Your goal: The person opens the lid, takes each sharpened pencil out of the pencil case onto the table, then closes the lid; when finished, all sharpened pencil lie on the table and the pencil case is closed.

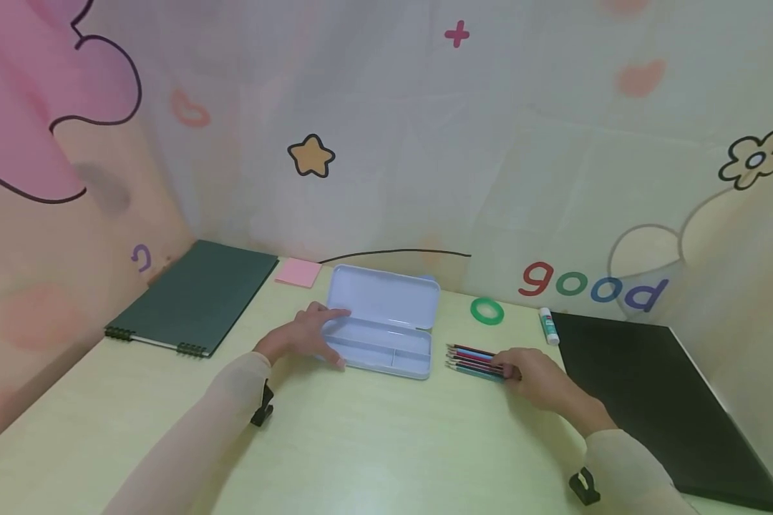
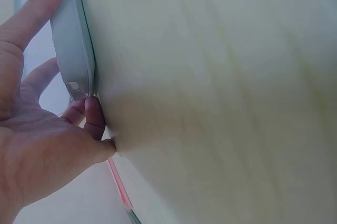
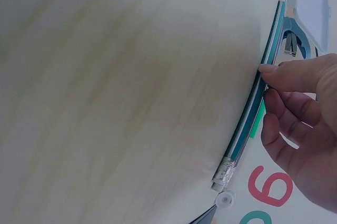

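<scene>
A pale blue pencil case (image 1: 383, 297) lies with its lid raised at the back and its divided tray facing up, holding nothing. My left hand (image 1: 305, 335) grips the tray's left end, thumb along the front and fingers over the side and far edge. Up close in the left wrist view, some fingers of this hand (image 2: 47, 113) curl round the corner. To the right of the case, several pencils (image 1: 470, 359) lie side by side with their tips toward it. My right hand (image 1: 537, 375) pinches them near their blunt ends. The right wrist view shows the nearest one, a green striped pencil (image 3: 243, 124), under the thumb.
A dark green spiral notebook (image 1: 196, 297) and pink sticky notes (image 1: 299, 272) lie at the back left. Behind the pencils are a green tape roll (image 1: 474, 310) and a glue stick (image 1: 549, 327). A black flat board (image 1: 657, 400) covers the right side. A printed curtain (image 1: 386, 179) borders the table.
</scene>
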`<action>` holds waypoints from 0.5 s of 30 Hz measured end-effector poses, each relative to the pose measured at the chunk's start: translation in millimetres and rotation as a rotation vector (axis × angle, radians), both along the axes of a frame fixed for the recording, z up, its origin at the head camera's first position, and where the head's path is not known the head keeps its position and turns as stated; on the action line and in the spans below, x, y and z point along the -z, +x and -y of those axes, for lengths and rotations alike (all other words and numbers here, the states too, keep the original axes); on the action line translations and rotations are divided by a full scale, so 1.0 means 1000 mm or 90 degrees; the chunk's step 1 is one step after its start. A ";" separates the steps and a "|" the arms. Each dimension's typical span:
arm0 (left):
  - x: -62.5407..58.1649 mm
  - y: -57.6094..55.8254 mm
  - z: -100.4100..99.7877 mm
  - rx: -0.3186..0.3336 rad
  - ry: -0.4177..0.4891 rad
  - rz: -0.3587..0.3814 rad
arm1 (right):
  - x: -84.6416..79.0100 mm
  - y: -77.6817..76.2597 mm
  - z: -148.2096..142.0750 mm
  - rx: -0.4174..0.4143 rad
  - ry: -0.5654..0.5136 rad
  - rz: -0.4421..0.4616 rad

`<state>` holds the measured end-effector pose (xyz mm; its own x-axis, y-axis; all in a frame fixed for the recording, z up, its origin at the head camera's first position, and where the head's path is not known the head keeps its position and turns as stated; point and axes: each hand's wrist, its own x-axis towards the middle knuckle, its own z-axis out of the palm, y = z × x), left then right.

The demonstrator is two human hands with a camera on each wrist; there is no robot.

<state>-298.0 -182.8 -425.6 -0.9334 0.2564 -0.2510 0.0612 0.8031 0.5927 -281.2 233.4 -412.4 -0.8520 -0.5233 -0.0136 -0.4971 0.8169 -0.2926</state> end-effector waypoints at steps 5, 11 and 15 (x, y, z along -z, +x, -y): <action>0.001 -0.001 -0.002 -0.011 -0.010 0.006 | 0.000 -0.002 -0.001 0.006 -0.003 -0.010; 0.000 -0.001 -0.002 -0.012 -0.007 0.006 | -0.001 -0.004 -0.001 0.009 -0.011 -0.004; 0.001 0.000 -0.002 -0.012 -0.007 0.006 | -0.003 -0.006 0.000 0.010 -0.022 -0.002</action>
<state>-298.2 -181.0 -426.2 -0.9355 0.2369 -0.2622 0.0411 0.8100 0.5850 -287.7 232.9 -409.7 -0.8599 -0.5103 0.0070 -0.4855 0.8137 -0.3198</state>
